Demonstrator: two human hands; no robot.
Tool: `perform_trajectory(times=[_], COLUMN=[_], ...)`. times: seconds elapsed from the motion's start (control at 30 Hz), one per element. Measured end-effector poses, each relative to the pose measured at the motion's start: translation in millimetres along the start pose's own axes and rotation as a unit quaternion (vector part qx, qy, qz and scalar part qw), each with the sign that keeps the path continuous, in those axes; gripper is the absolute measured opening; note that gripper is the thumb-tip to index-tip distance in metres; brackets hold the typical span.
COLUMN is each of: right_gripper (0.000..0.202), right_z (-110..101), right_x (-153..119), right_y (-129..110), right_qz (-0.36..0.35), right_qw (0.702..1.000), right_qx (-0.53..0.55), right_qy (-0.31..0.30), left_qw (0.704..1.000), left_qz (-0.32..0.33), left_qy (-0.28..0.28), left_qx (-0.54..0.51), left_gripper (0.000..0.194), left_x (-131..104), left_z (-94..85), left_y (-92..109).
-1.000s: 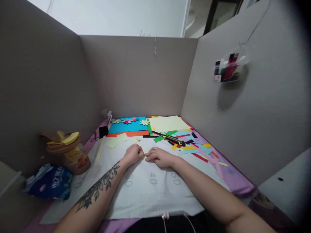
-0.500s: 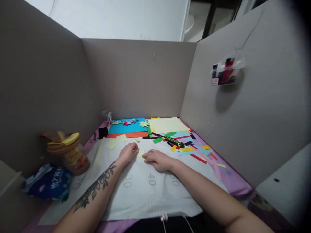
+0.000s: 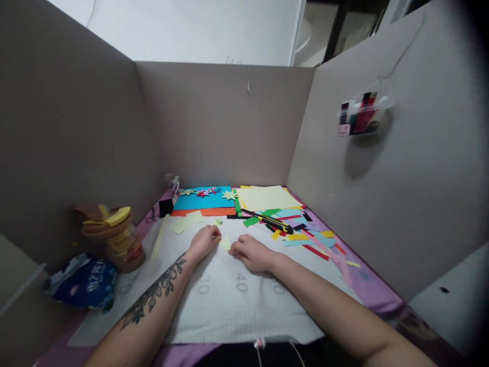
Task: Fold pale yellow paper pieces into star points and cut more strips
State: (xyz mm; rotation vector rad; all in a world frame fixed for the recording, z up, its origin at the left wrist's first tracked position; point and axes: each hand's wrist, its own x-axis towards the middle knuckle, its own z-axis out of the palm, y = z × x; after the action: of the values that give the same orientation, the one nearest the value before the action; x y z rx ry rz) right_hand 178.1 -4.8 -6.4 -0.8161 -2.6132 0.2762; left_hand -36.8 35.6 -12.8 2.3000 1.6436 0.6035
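Pale yellow-green paper is the centre of play: one small piece [image 3: 225, 243] lies between two bare hands, on the white sheet [image 3: 221, 316] above the printed 40. On its left, the left hand [image 3: 207, 239], fingers curled in, thumb drawn close to the forefinger, the tips right by the paper's edge; whether they pinch anything, I cannot tell from this view. Over on the other flank, the right hand [image 3: 251, 253] sits low, fingers bent and bunched, tips just at the paper's lower right edge, and again it's too small to say whether they grip or merely touch.

Up the field, a small folded scrap [image 3: 218, 221] rests beyond the left hand, larger pale pieces [image 3: 187, 222] to its left. Black and yellow, the cutter [image 3: 275, 224] lies slantwise beyond the right hand, among coloured strips [image 3: 311, 242] spread across the right side. At the back, folded stars [image 3: 229, 195] dot the blue sheet [image 3: 202, 203], with the cream sheet [image 3: 269, 198] next along. Far left, the yellow-lidded cup [image 3: 123, 247] stands upright just behind the blue packet [image 3: 82, 285].
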Motion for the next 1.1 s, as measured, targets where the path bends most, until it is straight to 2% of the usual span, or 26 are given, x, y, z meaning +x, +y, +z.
perform_trajectory(times=[0.17,0.3,0.43,0.53,0.7,0.97,1.1], right_gripper=[0.027,0.033,0.029,0.025,0.014,0.010,0.014], right_z=[-5.4,-5.8,-1.6,2.5,6.4,11.9,15.4], right_x=[-9.1,-9.2,-9.0,-7.6,1.5,13.1,12.7], right_y=[-0.3,1.6,8.3,11.9,11.3,6.2,7.4], right_qz=[-0.012,-0.004,0.038,0.072,0.192,0.262,0.263], right_qw=[0.999,0.994,0.989,0.987,0.964,0.927,0.918], right_qx=[0.039,0.097,0.112,0.104,0.089,0.195,0.196], right_qy=[0.013,0.058,0.088,0.101,0.163,0.186,0.221], left_qw=[1.000,0.999,0.994,0.991,0.984,0.970,0.957], left_qz=[0.004,0.020,0.060,0.098,0.115,0.092,0.043], left_qy=[0.000,0.002,-0.018,-0.045,-0.051,0.019,0.055], left_qx=[0.002,-0.030,-0.090,-0.080,-0.124,-0.225,-0.280], left_gripper=[0.011,0.015,0.019,0.013,0.009,0.011,0.015], left_x=[-1.7,-2.8,-5.5,-8.1,-11.0,-13.5,-12.0], left_z=[-1.4,-3.7,-8.4,-12.3,-16.5,-8.6,-0.5], left_y=[0.4,-0.9,-0.7,1.2,8.5,19.5,24.0])
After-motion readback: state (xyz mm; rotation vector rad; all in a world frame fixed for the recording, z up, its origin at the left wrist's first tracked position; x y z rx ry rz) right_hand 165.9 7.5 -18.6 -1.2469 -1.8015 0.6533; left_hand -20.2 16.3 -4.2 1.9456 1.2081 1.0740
